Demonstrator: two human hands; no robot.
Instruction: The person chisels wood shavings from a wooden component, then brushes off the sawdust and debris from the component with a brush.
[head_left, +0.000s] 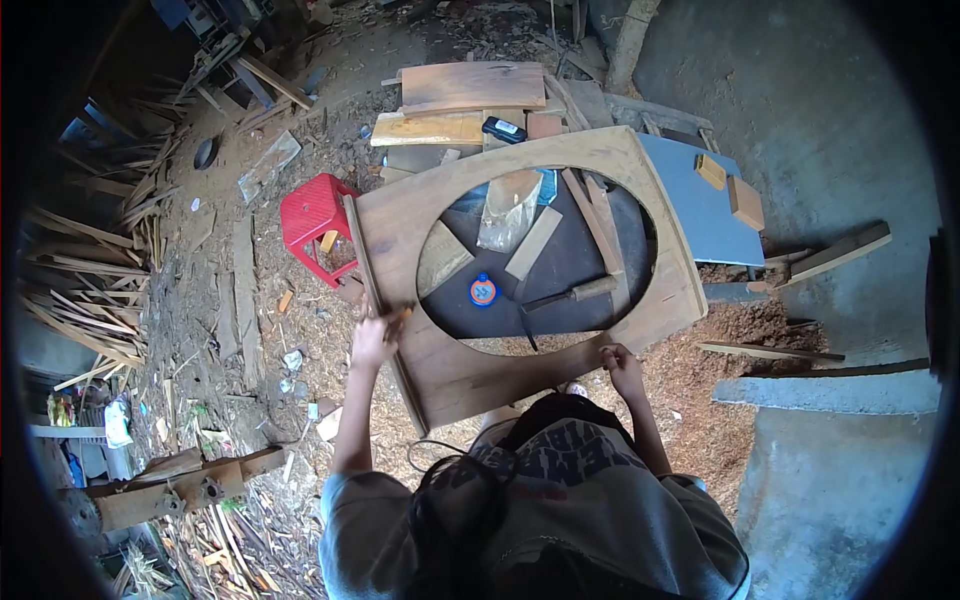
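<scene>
A shavings-strewn floor (700, 410) surrounds the panel (655, 285), which I see lying ahead of both hands, longer left to right. My left hand (372, 342) curls by its left-side strip (405, 388), my right hand (623, 370) by its near edge; I can't tell whether either pinches it.

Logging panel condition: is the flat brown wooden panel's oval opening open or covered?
Open: through the panel, a round blue-and-orange object shows.

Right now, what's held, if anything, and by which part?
Can't tell: right hand is at the near edge of the wooden panel, left hand at the wooden strip; neither grip shows clearly.
</scene>
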